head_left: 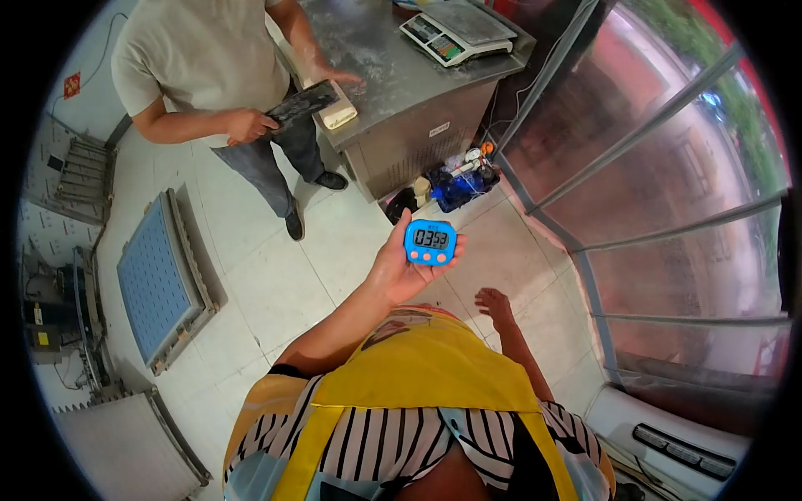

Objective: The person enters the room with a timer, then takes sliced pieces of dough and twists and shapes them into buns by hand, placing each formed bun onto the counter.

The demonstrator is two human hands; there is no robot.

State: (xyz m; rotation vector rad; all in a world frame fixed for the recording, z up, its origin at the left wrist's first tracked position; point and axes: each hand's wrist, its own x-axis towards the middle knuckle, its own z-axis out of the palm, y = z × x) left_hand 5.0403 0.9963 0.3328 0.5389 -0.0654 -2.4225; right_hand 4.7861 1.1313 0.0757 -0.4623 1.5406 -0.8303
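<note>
A blue digital timer (pixel 430 242) lies face up in my left hand (pixel 397 265), its fingers curled round the edges. The display reads about 03 53, above three pinkish buttons. My right hand (pixel 494 306) hangs low beside my yellow apron (pixel 426 367), fingers apart, touching nothing. Across from me a co-worker (pixel 200 67) stands at a metal counter (pixel 376 83), one hand on the handle of a wide dark blade (pixel 302 106). That blade is beside a pale slab of dough (pixel 338 110) at the counter's edge. The co-worker's other hand rests near the slab.
A digital scale (pixel 458 37) sits on the counter. Below it, a dark crate (pixel 459 188) holds bags and small items. A blue slotted panel (pixel 154 280) lies on the tiled floor at left. Framed clear panels (pixel 660 184) line the right side, above a white appliance (pixel 660 442).
</note>
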